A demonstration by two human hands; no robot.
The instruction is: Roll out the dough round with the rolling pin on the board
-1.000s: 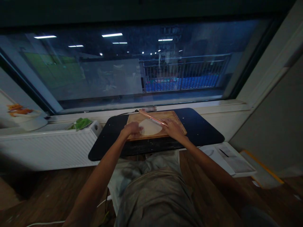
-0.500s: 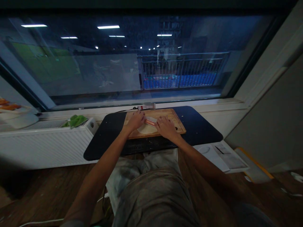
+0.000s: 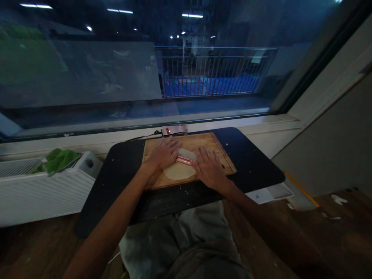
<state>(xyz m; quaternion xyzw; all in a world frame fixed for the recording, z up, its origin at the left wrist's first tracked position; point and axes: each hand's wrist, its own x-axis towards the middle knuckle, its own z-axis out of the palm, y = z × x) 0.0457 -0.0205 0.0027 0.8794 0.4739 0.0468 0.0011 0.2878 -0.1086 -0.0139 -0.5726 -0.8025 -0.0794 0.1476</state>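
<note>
A flat round of pale dough lies on a wooden cutting board atop a low black table. A thin reddish rolling pin rests across the dough. My left hand lies flat over the pin's left end, fingers stretched out. My right hand lies flat over its right end, fingers also extended. Both palms press down on the pin, and most of it is hidden beneath them.
A large dark window runs behind the table, with a small device and cable on its sill. A white radiator with a green cloth stands at the left. Papers lie on the wooden floor at the right.
My left hand left the dough's edge and joined the right on the pin, which went from tilted up to lying flat across the dough. The camera moved closer and lower.
</note>
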